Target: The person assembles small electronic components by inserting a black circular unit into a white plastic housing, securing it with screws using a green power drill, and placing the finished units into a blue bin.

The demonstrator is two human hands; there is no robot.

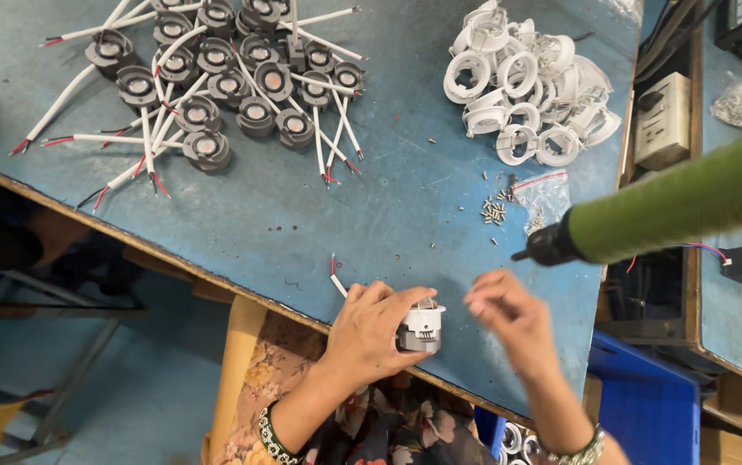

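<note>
My left hand (377,329) grips a small round lamp unit with a white housing (422,328) near the table's front edge; a white wire with red tip (336,277) trails from it. Beside the unit, to its right, hovers my right hand (509,315), blurred, fingers loosely curled with nothing seen in them. A green electric screwdriver (655,215) hangs above the table at right, its black tip (524,254) pointing left toward my right hand.
The blue table (276,215) holds several dark lamp modules with white wires (216,86) at back left, a heap of white plastic rings (526,82) at back right, loose small screws (495,210) and a clear bag (546,198). A blue crate (646,405) stands below right.
</note>
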